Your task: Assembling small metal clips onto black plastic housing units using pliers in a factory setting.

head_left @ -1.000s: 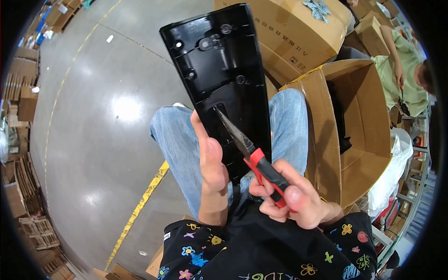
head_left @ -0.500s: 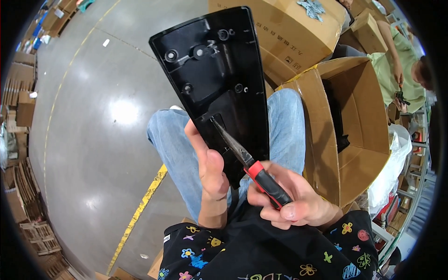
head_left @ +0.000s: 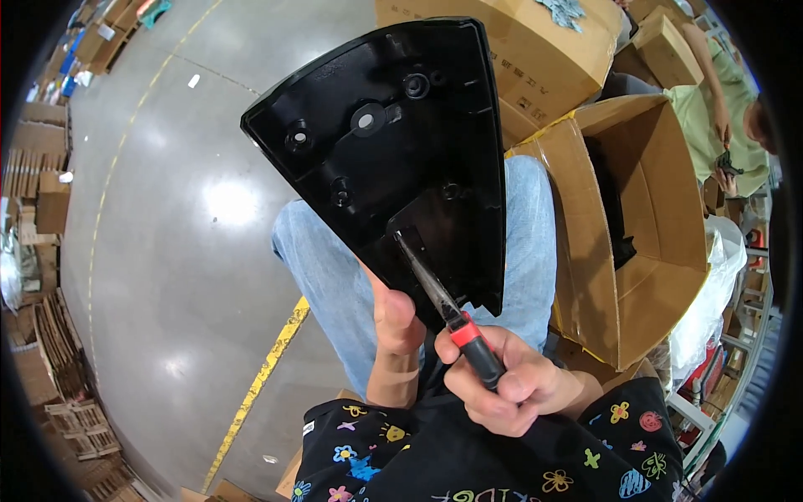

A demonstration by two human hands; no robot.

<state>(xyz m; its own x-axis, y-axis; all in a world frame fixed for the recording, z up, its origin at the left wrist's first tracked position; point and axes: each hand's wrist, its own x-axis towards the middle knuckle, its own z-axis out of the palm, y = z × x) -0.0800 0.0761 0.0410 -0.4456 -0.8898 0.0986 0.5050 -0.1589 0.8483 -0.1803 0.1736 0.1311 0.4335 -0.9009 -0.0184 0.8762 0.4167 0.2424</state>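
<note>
A black fan-shaped plastic panel, with several round holes and bosses, is tilted up above my lap. My left hand grips its lower left edge, thumb on the near face and the fingers hidden behind. In my right hand are long-nose pliers with red and black handles, the fingers wrapped round them. The tip of the pliers meets the panel near a rectangular recess low on its face. Whether the jaws pinch anything is too small to tell.
To my right stands an open cardboard box with black parts inside. A closed carton lies beyond it, with a grey-blue glove on top. At the far right a person in a light green shirt holds a small dark thing. Cardboard stacks line the left.
The panel has turned so its face shows wider, and its lower part has shifted right. My left hand moved slightly right with it. The pliers' tip has come down a little with the panel.
</note>
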